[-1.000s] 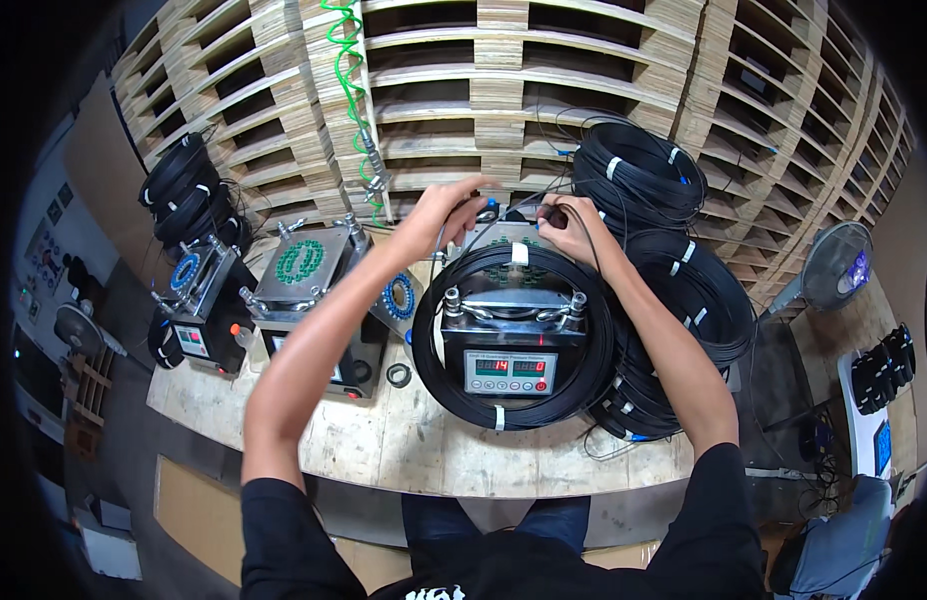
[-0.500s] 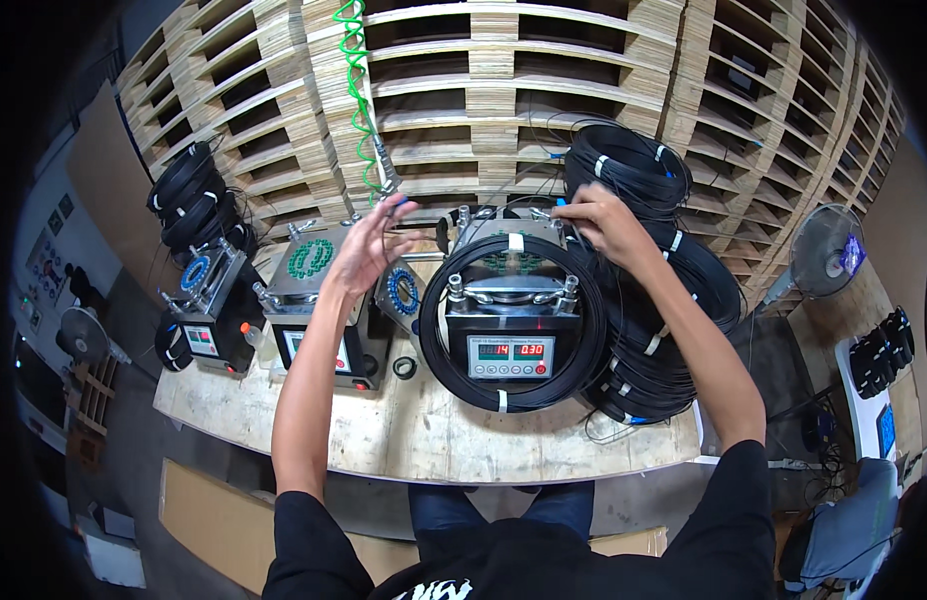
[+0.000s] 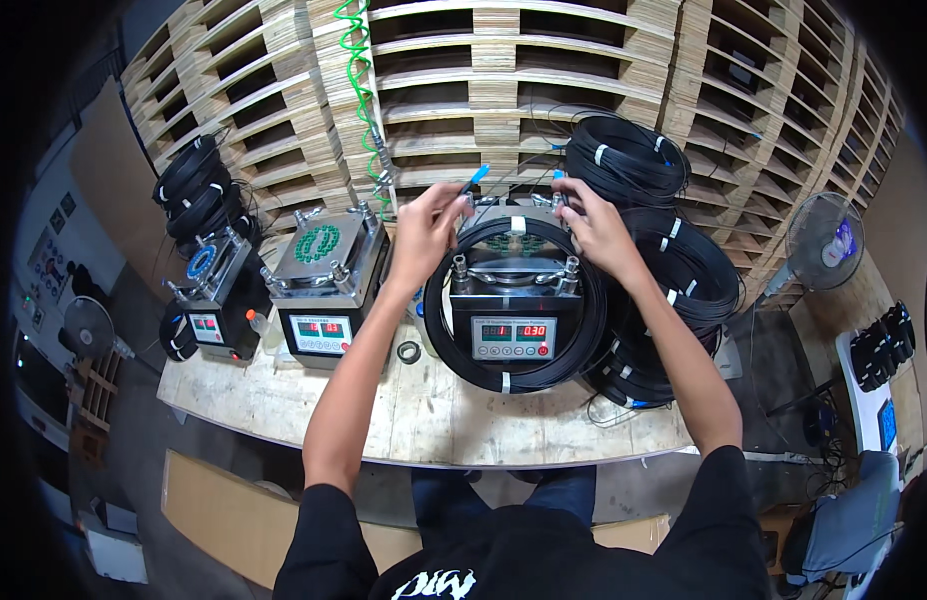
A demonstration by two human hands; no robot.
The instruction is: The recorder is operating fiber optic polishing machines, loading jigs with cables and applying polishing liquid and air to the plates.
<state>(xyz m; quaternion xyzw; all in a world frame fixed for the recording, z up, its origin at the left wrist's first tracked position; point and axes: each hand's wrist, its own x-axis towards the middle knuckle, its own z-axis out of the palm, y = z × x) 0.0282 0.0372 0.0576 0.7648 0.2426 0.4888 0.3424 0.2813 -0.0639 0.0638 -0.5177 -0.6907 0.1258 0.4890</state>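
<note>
A coil of black cable (image 3: pixel 439 345), tied with white bands, hangs around the front of the middle polishing machine (image 3: pixel 514 300), which has clamp posts and a red digital display. Above the coil's upper left, my left hand (image 3: pixel 429 235) is closed in a pinch on a blue-tipped cable connector (image 3: pixel 476 179), its tip slanting up to the right. Behind the machine's top right corner, my right hand (image 3: pixel 599 232) pinches another small blue cable connector (image 3: pixel 560 175). The fingers partly hide both pieces. Green-dotted round fixtures (image 3: pixel 514 243) show through the coil.
Two similar machines (image 3: pixel 319 265) stand on the wooden table (image 3: pixel 454 430) to the left, beside an orange-capped bottle (image 3: pixel 256 322). A black ring (image 3: pixel 409 352) lies between machines. Stacked cable coils (image 3: pixel 684 265) rise at right. Wooden pallets (image 3: pixel 494 90) and a green spiral hose (image 3: pixel 356 60) are behind.
My left hand has swung right toward the middle machine, going from spread fingers to a pinch with the blue connector pointing up. My right hand stays near the machine's back right corner.
</note>
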